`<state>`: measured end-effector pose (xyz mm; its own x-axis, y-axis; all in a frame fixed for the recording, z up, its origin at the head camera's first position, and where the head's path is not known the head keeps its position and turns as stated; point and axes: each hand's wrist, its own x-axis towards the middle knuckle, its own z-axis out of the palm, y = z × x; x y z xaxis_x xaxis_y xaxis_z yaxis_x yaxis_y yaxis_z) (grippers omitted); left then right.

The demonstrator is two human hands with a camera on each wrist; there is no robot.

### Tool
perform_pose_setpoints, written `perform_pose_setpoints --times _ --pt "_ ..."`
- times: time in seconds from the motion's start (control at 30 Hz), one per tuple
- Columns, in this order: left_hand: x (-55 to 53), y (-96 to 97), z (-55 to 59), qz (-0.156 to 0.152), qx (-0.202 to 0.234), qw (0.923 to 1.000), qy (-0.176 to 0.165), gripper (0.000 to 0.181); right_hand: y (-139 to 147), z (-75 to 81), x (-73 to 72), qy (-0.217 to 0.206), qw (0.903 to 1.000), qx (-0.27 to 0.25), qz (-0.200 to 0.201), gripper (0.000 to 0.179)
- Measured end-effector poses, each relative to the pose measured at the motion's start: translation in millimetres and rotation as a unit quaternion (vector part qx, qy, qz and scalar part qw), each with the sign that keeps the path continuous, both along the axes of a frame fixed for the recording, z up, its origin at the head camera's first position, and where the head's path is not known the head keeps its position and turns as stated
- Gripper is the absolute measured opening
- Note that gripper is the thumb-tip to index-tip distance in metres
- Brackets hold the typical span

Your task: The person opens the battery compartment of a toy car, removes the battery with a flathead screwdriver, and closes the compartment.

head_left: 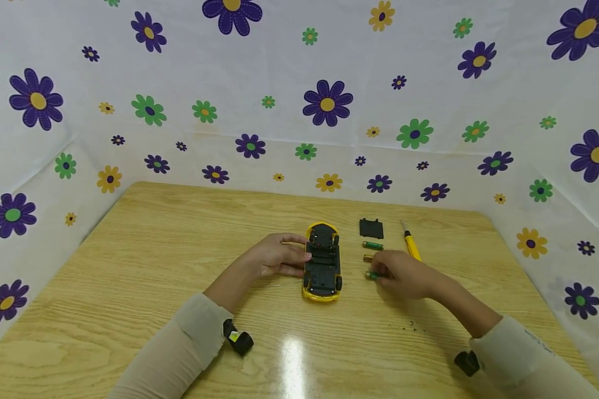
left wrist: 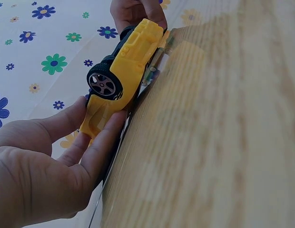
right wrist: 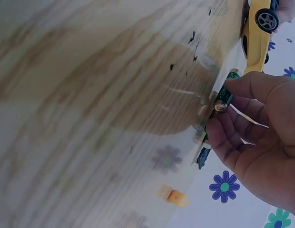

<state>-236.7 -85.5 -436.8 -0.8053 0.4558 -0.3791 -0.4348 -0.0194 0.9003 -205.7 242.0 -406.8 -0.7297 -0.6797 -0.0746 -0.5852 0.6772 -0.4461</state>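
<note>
A yellow toy car lies upside down on the table, its black underside up and its battery compartment uncovered, with no batteries in it. My left hand grips the car's side, thumb on the compartment's edge; the left wrist view shows thumb and fingers around the yellow body. To the right of the car, my right hand pinches a green battery between thumb and fingers, close over the table. A green battery and a gold-coloured one lie just beyond it, the latter partly hidden by the hand.
A black battery cover lies behind the batteries. Right of it rests a yellow-handled screwdriver. Several small dark bits are scattered nearer the front of the wooden table. Flower-printed cloth stands around the back and sides.
</note>
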Motion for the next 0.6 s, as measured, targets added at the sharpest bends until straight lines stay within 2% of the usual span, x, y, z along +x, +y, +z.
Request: perform_pose_setpoints --times 0.6 --pt "0.2 -0.8 -0.4 0.0 -0.003 1.0 0.001 0.052 -1.1 0.3 -1.9 0.004 0.9999 0.011 -0.01 0.011"
